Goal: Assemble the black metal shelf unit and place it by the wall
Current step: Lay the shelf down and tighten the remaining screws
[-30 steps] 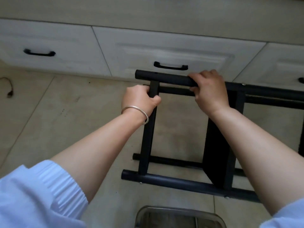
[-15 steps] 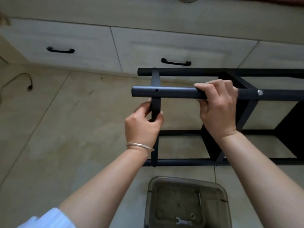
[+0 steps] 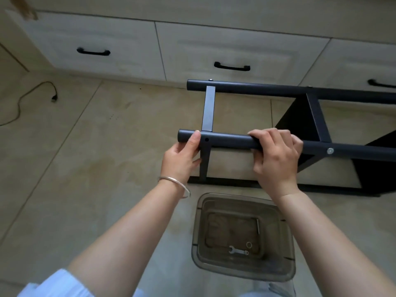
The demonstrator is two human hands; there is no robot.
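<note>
The black metal shelf unit lies on its side on the tiled floor, running off the right edge. Its near upper tube crosses the middle of the view. My right hand grips this tube from above. My left hand holds the tube's left end, thumb laid over the top, fingers by the flat cross bar. A bolt head shows on the tube to the right of my right hand. Black shelf panels sit inside the frame.
A clear plastic bin stands on the floor just below my hands, holding a small wrench, a hex key and a ring. White drawers with black handles line the back. A black cable lies at the left.
The near tube has come lower and closer to me as the frame rolled. My left hand moved from the upright cross bar up to the tube's left end. My right hand kept its grip.
</note>
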